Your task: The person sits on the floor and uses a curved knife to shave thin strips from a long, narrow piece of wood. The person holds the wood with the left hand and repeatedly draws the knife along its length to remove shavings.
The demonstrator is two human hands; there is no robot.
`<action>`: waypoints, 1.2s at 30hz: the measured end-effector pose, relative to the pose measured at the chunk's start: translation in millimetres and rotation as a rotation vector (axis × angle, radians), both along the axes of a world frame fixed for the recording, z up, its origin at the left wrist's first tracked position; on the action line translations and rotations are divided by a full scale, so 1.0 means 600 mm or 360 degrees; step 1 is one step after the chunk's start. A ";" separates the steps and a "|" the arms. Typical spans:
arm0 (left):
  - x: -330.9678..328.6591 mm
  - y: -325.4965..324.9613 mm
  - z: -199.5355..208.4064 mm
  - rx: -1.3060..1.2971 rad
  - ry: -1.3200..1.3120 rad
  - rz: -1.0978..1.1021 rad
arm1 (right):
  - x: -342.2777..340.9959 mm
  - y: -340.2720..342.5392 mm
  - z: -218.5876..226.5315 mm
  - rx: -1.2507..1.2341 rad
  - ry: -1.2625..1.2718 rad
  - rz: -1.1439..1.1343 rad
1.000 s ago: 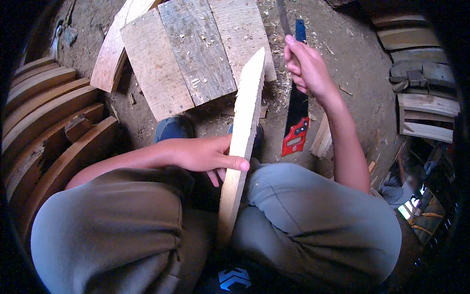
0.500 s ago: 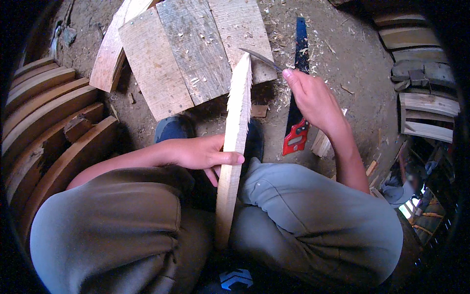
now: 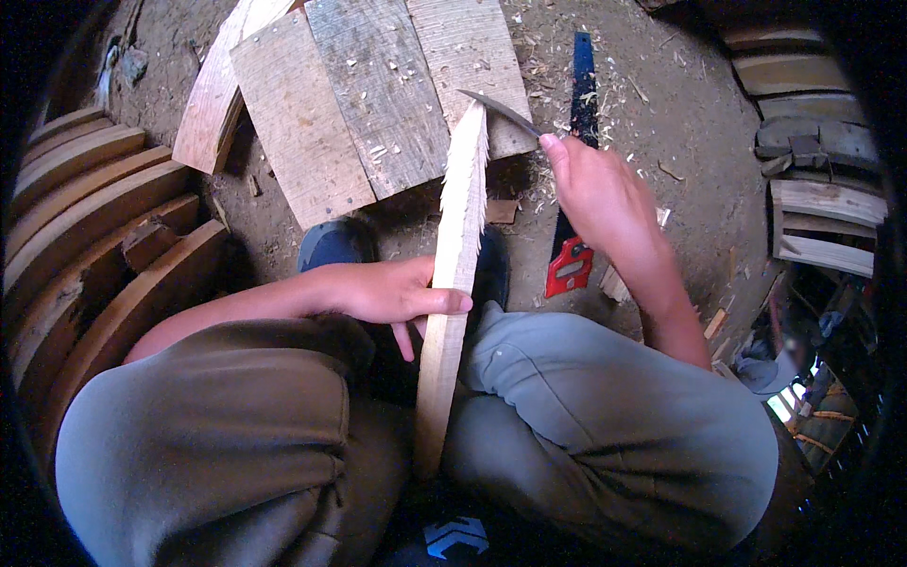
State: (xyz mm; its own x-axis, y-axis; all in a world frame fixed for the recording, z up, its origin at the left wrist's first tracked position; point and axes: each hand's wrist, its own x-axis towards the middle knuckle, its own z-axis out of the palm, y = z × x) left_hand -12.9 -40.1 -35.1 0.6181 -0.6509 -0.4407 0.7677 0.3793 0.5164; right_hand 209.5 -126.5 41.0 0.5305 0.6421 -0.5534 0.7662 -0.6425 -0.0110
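A pale wooden stick [image 3: 457, 227] stands between my knees, its pointed, feathery-cut end leaning away from me over a low board table [image 3: 378, 85]. My left hand [image 3: 411, 295] grips the stick around its middle, thumb across the front. In my right hand [image 3: 605, 194], closed around its hidden handle, is a knife with a dark, curved blade [image 3: 501, 107]. The blade lies across or just behind the stick's tip; whether it touches is hard to tell. Splintered slivers stick out along both edges of the upper part.
A handsaw with a red handle [image 3: 569, 268] lies on the dirt floor right of the stick, among wood shavings. Curved timbers [image 3: 113, 203] are stacked at left, and more cut wood [image 3: 822, 203] at right. A curved plank [image 3: 215, 104] rests beside the board table.
My right hand and the knife have shifted very slightly up and left near the stick's tip. My left hand keeps its hold on the stick.
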 end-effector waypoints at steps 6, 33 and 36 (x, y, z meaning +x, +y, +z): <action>0.000 0.001 0.001 -0.0023 -0.0001 -0.0014 | -0.008 0.011 -0.012 -0.0028 0.0007 -0.0075; 0.003 0.005 0.012 -0.0022 0.0024 -0.0001 | 0.002 0.009 -0.003 0.0020 0.0028 -0.0020; 0.001 0.004 0.008 -0.0022 0.0007 0.0001 | 0.004 0.004 -0.005 0.0106 0.0050 0.0002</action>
State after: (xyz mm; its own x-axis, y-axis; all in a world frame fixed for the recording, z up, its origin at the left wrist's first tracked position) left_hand -12.2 -37.7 -30.5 0.6164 -0.6567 -0.4346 0.7699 0.3866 0.5077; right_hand 211.8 -124.2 38.2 0.5126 0.6786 -0.5261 0.7656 -0.6386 -0.0778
